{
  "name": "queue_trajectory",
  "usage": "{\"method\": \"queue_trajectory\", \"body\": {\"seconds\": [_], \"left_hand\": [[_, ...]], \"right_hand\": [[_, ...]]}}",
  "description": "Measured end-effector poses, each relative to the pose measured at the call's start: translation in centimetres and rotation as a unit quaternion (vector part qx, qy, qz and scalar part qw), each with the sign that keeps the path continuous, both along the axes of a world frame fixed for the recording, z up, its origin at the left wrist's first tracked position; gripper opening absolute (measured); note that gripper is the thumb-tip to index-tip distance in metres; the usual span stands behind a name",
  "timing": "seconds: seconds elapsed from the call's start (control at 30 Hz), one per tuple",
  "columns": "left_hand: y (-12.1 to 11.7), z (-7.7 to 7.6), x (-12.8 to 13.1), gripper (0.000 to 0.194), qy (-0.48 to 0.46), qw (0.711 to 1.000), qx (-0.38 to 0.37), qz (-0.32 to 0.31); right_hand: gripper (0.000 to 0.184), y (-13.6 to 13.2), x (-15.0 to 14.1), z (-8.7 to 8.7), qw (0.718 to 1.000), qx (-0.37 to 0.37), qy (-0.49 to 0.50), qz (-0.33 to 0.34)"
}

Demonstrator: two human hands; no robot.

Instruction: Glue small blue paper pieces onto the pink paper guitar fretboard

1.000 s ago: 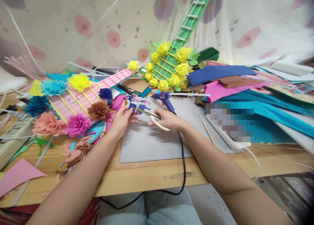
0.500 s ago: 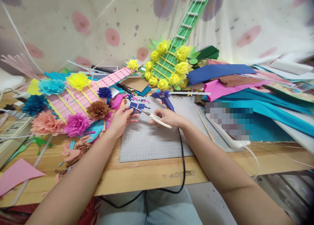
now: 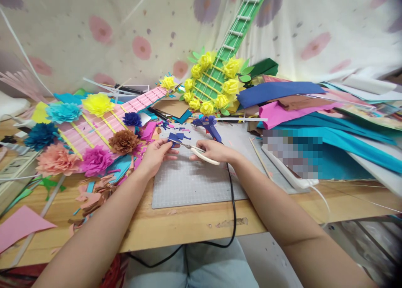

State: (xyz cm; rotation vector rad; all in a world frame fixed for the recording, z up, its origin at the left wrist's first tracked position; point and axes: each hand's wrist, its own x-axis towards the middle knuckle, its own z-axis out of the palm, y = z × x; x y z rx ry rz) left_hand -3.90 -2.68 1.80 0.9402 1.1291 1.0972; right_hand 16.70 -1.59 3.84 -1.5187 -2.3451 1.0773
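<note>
My left hand (image 3: 158, 156) pinches a small piece of dark blue paper (image 3: 176, 138) above the cutting mat (image 3: 188, 183). In my right hand (image 3: 212, 150) is a pair of scissors with white handles (image 3: 204, 156), their blades pointing left at the blue paper. The blades lie against the paper close to my left fingertips; whether they are cutting through it is too small to tell. Just beyond my right hand lies a blue glue gun (image 3: 206, 123) with a white glue stick out of its back end.
A pink paper guitar (image 3: 91, 133) with paper flowers lies left. A green one (image 3: 230, 45) with yellow roses leans on the curtain. Folded coloured paper (image 3: 282, 93) is piled right, near a white power strip (image 3: 284, 166). Paper scraps (image 3: 91, 195) litter the left; a black cord (image 3: 232, 195) crosses the edge.
The scissor blades have closed somewhat, and the blue paper has shifted and turned slightly in my left fingers. The whole view has moved a little; both hands stay in nearly the same place.
</note>
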Motion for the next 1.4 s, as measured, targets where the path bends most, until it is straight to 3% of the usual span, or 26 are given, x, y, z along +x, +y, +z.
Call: {"method": "queue_trajectory", "body": {"seconds": [0.37, 0.97, 1.07, 1.2, 1.3, 1.4], "left_hand": [[-0.1, 0.4, 0.0, 0.010, -0.014, 0.997, -0.078, 0.006], [0.2, 0.6, -0.7, 0.006, 0.019, 0.991, -0.131, -0.002], [0.5, 0.6, -1.0, 0.008, 0.033, 0.995, -0.089, 0.037], [1.0, 0.1, -1.4, 0.014, 0.083, 0.989, 0.014, 0.123], [1.2, -0.6, -1.9, 0.014, 0.208, 0.960, 0.107, 0.157], [1.0, -1.0, -2.3, 0.017, 0.347, 0.913, 0.178, 0.121]], "right_hand": [[0.051, 0.1, -0.4, 0.1, 0.999, 0.020, -0.050, -0.010], [0.051, 0.4, -0.5, -0.5, 0.995, 0.048, -0.092, 0.001], [0.049, 0.4, -0.3, -0.4, 0.996, 0.053, -0.062, -0.023], [0.046, 0.2, -0.4, -0.6, 0.988, 0.112, -0.049, -0.093], [0.045, 0.1, -0.8, -1.0, 0.979, 0.145, -0.077, -0.124], [0.047, 0.0, -1.0, -1.5, 0.972, 0.164, -0.107, -0.128]]}}
